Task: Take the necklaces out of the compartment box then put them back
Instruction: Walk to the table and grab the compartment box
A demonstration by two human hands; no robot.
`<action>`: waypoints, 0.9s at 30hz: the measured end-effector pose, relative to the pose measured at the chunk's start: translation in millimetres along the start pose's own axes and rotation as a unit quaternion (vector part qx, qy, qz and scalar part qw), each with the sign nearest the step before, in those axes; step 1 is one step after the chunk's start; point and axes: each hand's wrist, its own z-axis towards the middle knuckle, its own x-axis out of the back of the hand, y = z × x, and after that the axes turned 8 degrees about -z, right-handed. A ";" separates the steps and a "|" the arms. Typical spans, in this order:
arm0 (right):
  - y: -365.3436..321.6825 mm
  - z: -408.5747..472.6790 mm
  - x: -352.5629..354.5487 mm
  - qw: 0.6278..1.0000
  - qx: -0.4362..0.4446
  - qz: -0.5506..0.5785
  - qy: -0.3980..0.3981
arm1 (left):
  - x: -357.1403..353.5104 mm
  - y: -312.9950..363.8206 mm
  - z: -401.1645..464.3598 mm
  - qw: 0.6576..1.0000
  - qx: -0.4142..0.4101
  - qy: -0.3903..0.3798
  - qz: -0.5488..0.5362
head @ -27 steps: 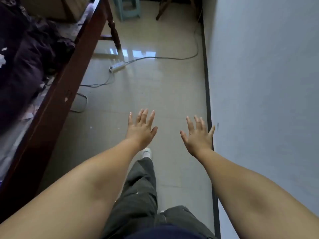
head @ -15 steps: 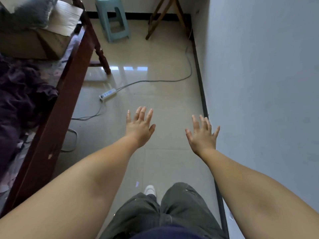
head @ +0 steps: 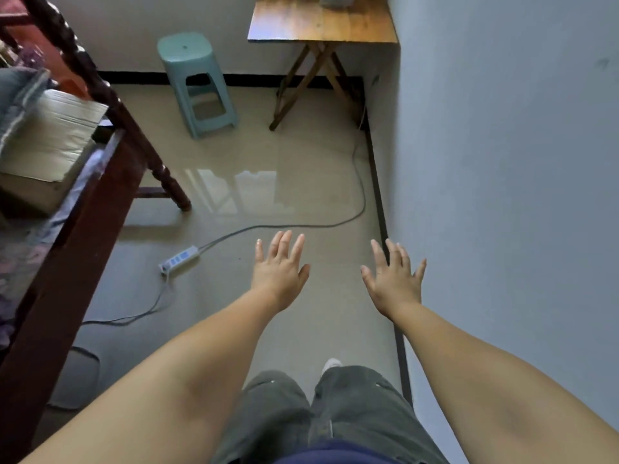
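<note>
My left hand (head: 279, 272) and my right hand (head: 393, 279) are stretched out in front of me over the tiled floor, palms down, fingers spread, holding nothing. A wooden folding table (head: 321, 23) stands far ahead against the right wall. On its back edge sits a pale box-like object (head: 336, 0), cut off by the frame; I cannot tell if it is the compartment box. No necklaces are visible.
A teal plastic stool (head: 197, 85) stands left of the table. A power strip (head: 179, 259) and its cable lie on the floor ahead. A dark wooden bed frame (head: 77, 229) with a cardboard box (head: 47, 139) runs along the left; a wall (head: 502, 195) on the right.
The view has tilted up and forward: the stool and folding table have come into sight, and the bed has slid back on the left. Both hands stay open and outstretched.
</note>
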 end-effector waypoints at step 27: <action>-80.6 687.5 202.1 1.000 0.000 0.012 0.018 | 245.7 -76.3 679.3 0.999 -0.029 0.034 0.023</action>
